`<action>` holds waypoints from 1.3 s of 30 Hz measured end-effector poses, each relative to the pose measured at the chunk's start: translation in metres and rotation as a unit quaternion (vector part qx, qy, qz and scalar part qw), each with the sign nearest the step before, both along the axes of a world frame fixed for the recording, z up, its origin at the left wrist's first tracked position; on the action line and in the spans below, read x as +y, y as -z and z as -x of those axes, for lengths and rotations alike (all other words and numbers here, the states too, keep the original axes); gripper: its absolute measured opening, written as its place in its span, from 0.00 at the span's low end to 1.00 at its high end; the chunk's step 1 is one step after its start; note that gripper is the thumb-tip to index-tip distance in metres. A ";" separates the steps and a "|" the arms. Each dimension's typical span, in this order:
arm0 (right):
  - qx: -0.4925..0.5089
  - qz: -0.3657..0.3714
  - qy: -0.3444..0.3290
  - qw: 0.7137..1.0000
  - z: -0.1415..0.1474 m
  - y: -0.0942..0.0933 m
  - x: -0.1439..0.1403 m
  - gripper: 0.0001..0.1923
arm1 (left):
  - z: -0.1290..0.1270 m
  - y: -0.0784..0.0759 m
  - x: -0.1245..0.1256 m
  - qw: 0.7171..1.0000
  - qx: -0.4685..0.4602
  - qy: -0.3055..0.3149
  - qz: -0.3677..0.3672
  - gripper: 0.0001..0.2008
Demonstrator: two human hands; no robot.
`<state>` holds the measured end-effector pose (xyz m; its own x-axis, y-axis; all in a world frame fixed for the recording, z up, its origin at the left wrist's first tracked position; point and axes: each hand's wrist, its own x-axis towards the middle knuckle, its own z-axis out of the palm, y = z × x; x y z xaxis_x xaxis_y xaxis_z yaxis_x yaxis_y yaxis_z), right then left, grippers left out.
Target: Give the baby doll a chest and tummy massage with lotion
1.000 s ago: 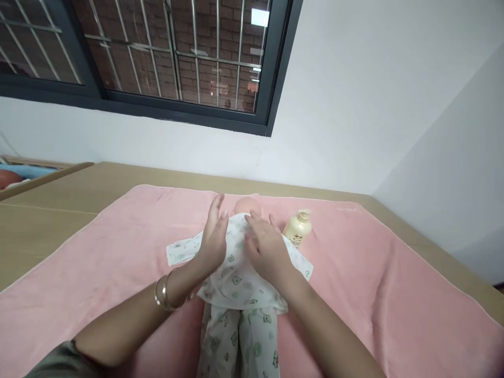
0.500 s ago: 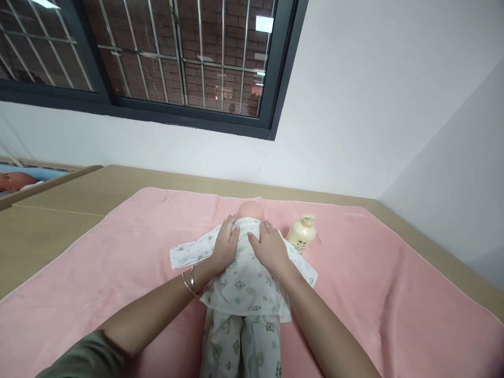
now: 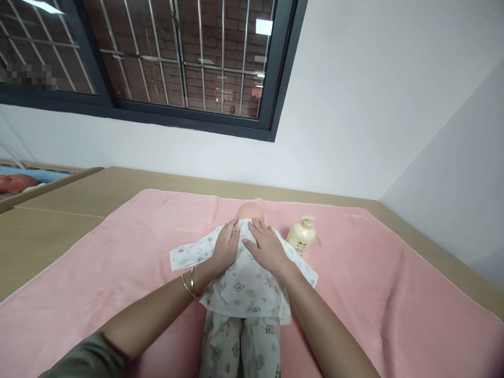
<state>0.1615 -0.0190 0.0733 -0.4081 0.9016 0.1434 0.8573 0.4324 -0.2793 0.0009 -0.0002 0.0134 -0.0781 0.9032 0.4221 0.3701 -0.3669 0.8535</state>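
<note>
Both hands — left hand (image 3: 226,247), right hand (image 3: 265,247) — flat on doll (image 3: 244,283).

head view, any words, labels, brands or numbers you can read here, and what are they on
No text here can be read.
Cream pump bottle: a dark mark on its front, too small and blurred to read.
Baby doll under the left hand and right hand: its clothes show only a green bear print, no lettering.
Pink towel: a faint pale mark near its far corner, unreadable.
</note>
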 end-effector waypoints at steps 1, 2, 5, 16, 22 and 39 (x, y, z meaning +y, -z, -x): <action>-0.005 -0.001 0.038 0.999 0.002 0.001 -0.002 0.35 | 0.000 0.000 0.000 1.000 -0.001 -0.003 0.002 0.24; -0.014 -0.010 0.066 0.998 0.006 0.003 -0.007 0.35 | 0.000 0.000 0.000 1.000 -0.002 -0.005 0.004 0.24; -0.037 -0.067 0.031 0.997 0.024 0.012 -0.027 0.32 | 0.001 0.001 0.000 1.000 -0.017 0.003 0.006 0.23; -0.004 -0.008 0.128 0.992 0.001 0.004 0.002 0.33 | -0.005 0.001 -0.010 0.988 0.150 -0.045 -0.001 0.30; -0.084 -0.036 0.156 0.983 0.034 0.010 -0.034 0.30 | 0.000 0.000 0.004 0.948 0.315 -0.045 0.007 0.25; -0.056 0.007 0.141 0.988 0.022 0.006 -0.019 0.31 | 0.007 -0.030 -0.002 0.897 0.441 0.005 0.031 0.23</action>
<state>0.1391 -0.0377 0.0675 -0.1538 0.9831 0.0993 0.9688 0.1698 -0.1807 -0.0057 -0.0019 0.0435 0.2698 0.9261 0.2636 0.9082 -0.3357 0.2498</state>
